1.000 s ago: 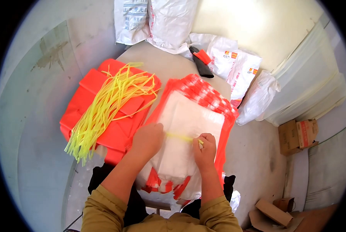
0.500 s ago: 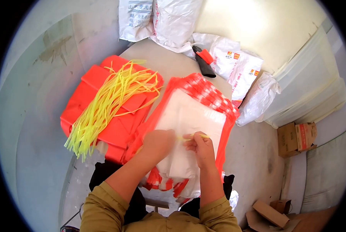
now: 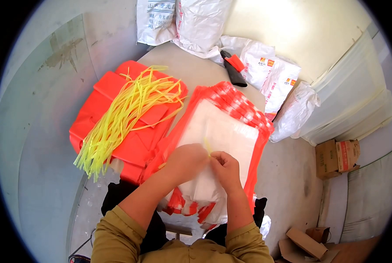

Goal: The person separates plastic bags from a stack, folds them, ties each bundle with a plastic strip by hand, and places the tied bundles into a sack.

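Note:
A stack of white plastic sheets or bags (image 3: 224, 125) lies on red-and-white plastic bags (image 3: 244, 104) in front of me. Over the white stack, my right hand (image 3: 226, 170) is closed, thumb and fingers pinching a thin yellow plastic strip (image 3: 207, 143). My left hand (image 3: 189, 161) meets it from the left, close to the same strip; motion smears its fingers, so its grip is unclear. To the left, a bundle of yellow plastic strips (image 3: 125, 116) is spread across a pile of folded red plastic bags (image 3: 100, 105).
White printed sacks (image 3: 200, 26) stand along the back of the table (image 3: 172, 59). A black tube-like item with a red band (image 3: 235, 72) lies before them. Cardboard boxes (image 3: 336, 158) sit on the floor at right, with opened cardboard (image 3: 308, 243) lower down.
My hands have come together over the white stack. The yellow strip, stretched sideways between them before, now sticks up from where they meet.

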{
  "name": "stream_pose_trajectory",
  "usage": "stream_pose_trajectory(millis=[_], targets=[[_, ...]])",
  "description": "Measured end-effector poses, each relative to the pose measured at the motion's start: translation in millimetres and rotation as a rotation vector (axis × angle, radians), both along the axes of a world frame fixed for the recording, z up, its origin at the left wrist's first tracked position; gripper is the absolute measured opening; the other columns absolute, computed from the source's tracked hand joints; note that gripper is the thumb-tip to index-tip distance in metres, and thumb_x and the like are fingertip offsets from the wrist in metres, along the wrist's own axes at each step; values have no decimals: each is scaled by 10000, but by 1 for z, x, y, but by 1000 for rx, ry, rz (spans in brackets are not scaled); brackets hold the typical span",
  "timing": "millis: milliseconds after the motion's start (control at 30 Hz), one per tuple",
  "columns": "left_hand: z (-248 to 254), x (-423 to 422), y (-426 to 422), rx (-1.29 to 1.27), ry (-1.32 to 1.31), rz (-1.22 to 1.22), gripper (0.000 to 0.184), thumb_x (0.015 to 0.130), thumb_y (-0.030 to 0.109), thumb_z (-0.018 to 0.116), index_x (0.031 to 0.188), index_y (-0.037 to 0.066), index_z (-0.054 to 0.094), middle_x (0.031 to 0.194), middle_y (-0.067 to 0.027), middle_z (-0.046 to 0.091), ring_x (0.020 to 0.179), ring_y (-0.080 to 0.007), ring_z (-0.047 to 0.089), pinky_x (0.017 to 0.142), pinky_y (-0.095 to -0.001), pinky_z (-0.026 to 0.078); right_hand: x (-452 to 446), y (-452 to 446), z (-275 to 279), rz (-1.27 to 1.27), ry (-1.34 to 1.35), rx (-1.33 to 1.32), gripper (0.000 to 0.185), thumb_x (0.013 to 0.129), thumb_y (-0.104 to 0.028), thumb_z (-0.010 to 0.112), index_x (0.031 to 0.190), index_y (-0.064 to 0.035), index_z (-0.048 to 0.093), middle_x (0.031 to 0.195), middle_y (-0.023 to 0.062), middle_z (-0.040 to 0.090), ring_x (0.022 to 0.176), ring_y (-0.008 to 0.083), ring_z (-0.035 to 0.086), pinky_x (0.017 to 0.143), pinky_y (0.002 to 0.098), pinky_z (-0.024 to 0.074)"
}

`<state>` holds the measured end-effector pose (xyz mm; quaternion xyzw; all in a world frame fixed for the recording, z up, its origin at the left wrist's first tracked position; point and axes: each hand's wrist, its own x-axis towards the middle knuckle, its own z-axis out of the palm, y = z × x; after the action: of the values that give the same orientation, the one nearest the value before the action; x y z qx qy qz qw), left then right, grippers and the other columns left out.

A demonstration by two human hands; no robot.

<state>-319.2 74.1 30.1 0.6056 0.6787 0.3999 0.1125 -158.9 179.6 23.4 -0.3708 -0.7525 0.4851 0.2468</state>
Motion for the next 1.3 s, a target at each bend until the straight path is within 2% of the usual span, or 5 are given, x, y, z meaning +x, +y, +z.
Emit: stream_pose_trajectory(millis=[200, 400, 600, 833, 1300], targets=[[7, 10, -2, 146, 116, -95, 80, 896, 138, 706, 944, 74, 708, 912, -94, 654, 864, -321, 653, 735, -425, 536, 2, -6, 6, 108, 18, 157, 153, 923, -24, 700, 1070, -18, 741, 968, 2, 674, 834, 90, 584, 757, 262, 500], [12, 7, 3, 287, -620, -141, 267, 837, 90, 745, 1103, 88, 747, 1080, -109, 716, 904, -297, 634, 808, -401, 537, 8, -2, -1, 170, 46, 229, 167, 962, -58, 655, 1117, -29, 714, 1057, 131, 716, 967, 274, 692, 858, 362, 542], [13, 2, 2, 132, 124, 42, 207, 777, 112, 804, 982, 122, 781, 971, -29, 752, 881, -279, 616, 822, -401, 518, 5, -1, 3, 126, -82, 154, 209, 1015, -148, 615, 1135, 4, 694, 1106, 157, 726, 952, 282, 702, 852, 362, 539], [0, 6, 10, 52, -11, 109, 89, 799, 180, 796, 820, 97, 774, 847, -45, 743, 856, -292, 622, 781, -411, 515, 1, -3, 5, -18, -39, 9, 194, 980, -192, 677, 1048, -11, 676, 1046, 112, 731, 818, 241, 699, 749, 357, 540], [0, 3, 10, 50, 96, 67, 132, 849, 183, 754, 800, 68, 712, 785, -96, 688, 830, -347, 637, 743, -452, 525, -11, -7, 17, 103, -49, 918, 275, 839, 1, 705, 1090, -109, 734, 996, 92, 705, 922, 297, 672, 769, 401, 560]])
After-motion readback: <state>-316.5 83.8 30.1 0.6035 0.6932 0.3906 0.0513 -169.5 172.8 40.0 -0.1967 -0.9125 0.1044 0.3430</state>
